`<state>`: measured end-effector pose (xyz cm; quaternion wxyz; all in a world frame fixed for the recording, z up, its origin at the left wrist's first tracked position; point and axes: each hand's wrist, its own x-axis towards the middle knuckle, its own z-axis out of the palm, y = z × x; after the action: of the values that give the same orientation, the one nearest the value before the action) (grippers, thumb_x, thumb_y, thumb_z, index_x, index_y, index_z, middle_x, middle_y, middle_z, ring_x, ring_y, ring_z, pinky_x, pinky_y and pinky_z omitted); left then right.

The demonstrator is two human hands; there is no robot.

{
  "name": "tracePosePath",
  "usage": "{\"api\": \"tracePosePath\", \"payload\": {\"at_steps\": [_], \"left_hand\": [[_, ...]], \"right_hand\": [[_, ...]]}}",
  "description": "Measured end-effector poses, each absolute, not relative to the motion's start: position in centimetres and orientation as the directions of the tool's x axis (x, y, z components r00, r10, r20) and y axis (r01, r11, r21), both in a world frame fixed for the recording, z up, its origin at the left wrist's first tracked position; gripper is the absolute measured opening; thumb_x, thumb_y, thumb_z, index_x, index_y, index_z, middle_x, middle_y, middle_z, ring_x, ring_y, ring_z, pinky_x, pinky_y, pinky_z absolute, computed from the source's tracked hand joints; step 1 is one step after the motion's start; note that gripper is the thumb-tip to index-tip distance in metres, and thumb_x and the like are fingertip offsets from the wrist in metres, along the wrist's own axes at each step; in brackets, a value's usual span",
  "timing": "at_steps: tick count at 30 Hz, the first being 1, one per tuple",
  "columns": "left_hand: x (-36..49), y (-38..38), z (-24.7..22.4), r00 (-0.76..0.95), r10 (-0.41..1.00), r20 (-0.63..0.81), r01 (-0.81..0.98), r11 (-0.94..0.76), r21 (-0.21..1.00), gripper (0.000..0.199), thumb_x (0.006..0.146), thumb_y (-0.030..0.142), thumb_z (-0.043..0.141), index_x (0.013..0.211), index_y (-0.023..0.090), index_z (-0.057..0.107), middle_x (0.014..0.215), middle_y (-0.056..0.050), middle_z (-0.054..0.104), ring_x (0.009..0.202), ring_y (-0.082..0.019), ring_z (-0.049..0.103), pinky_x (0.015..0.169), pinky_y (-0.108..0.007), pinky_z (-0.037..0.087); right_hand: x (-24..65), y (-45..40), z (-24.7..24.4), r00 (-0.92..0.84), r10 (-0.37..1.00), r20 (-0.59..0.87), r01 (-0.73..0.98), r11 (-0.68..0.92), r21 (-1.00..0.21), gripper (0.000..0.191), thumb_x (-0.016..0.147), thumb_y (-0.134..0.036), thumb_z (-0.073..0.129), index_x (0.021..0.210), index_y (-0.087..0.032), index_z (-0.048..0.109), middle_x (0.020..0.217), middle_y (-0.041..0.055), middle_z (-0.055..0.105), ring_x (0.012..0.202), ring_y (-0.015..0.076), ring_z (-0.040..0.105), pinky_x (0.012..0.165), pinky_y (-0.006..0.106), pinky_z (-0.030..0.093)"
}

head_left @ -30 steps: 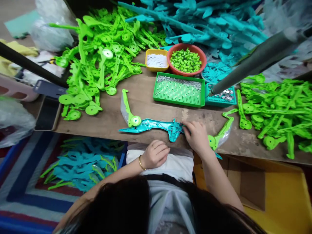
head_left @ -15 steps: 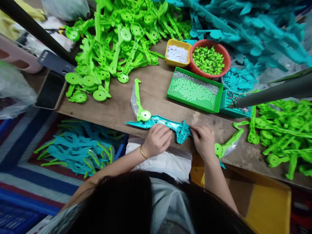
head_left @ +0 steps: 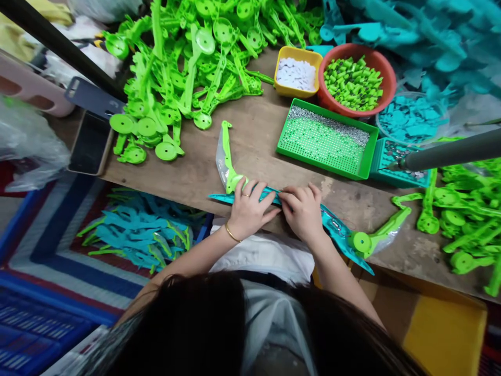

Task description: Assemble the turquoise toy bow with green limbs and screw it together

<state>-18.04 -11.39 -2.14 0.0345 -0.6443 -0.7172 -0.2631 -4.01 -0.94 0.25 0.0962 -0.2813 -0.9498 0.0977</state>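
Both hands now press flat on the teal toy body point(head_left: 332, 225) at the table's point(head_left: 195, 175) near edge; left hand point(head_left: 246, 209) has come up; right hand point(head_left: 301, 211) beside it; fingers spread, gripping nothing; pressing seems underway.

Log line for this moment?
left hand: on teal part | right hand: on teal part | green tray behind

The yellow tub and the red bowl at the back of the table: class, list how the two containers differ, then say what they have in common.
The yellow tub is square-cornered, while the red bowl is round. The yellow tub is the smaller; the red bowl is clearly wider. The yellow tub holds small white pieces, the red bowl small green pieces. Both stand open-topped, side by side behind the green tray, out of either hand's touch.
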Motion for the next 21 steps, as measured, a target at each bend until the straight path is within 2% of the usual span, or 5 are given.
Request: {"api": "tracePosePath", "payload": {"at_steps": [6,10,14,18,21], "left_hand": [[-18.3,-11.4,-1.6,-0.177,0.923,0.340,0.938,0.054,0.341,0.032,0.089,0.044,0.058,0.107,0.020,0.069,0.117,-0.013,0.062,0.114,-0.031,0.051,0.108,-0.056,0.034],[-18.3,-11.4,-0.9,-0.123,0.928,0.353,0.944,-0.001,0.331,0.036,0.090,0.043,0.056,0.112,0.017,0.066,0.116,-0.013,0.062,0.116,-0.031,0.050,0.109,-0.057,0.032],[-16.5,-10.2,-0.1,-0.028,0.922,0.385,0.915,-0.132,0.382,0.031,0.092,0.041,0.054,0.108,0.017,0.066,0.116,-0.012,0.063,0.118,-0.030,0.050,0.111,-0.056,0.030],[-14.1,-8.2,-0.1,0.079,0.931,0.356,0.869,-0.239,0.433,0.034,0.093,0.043,0.051,0.109,0.018,0.066,0.122,-0.012,0.062,0.120,-0.030,0.049,0.111,-0.055,0.030],[-13.0,-7.2,-0.6,0.093,0.938,0.333,0.856,-0.246,0.454,0.038,0.092,0.045,0.051,0.112,0.016,0.065,0.123,-0.013,0.062,0.120,-0.030,0.049,0.110,-0.055,0.030]], "right_hand": [[-2.4,-0.2,1.8,-0.832,0.537,0.139,0.491,0.829,-0.267,0.018,0.093,-0.027,0.053,0.102,-0.027,0.067,0.111,0.0029,0.069,0.103,0.0203,0.058,0.111,0.048,0.026],[1.8,1.3,3.2,-0.704,0.675,0.220,0.606,0.733,-0.310,0.015,0.093,-0.027,0.052,0.102,-0.023,0.065,0.103,0.0049,0.071,0.100,0.0190,0.063,0.102,0.042,0.037],[4.8,1.9,3.2,-0.697,0.710,0.103,0.664,0.693,-0.280,0.018,0.094,-0.027,0.051,0.104,-0.022,0.065,0.099,0.0044,0.072,0.094,0.0199,0.063,0.092,0.039,0.041],[4.5,1.5,2.5,-0.713,0.696,0.085,0.665,0.710,-0.230,0.022,0.095,-0.027,0.048,0.108,-0.024,0.065,0.098,0.0035,0.071,0.094,0.0198,0.061,0.097,0.040,0.037],[3.8,1.3,2.3,-0.728,0.677,0.109,0.657,0.734,-0.168,0.020,0.096,-0.027,0.047,0.103,-0.024,0.066,0.093,0.0020,0.071,0.090,0.0194,0.060,0.099,0.040,0.034]]}}
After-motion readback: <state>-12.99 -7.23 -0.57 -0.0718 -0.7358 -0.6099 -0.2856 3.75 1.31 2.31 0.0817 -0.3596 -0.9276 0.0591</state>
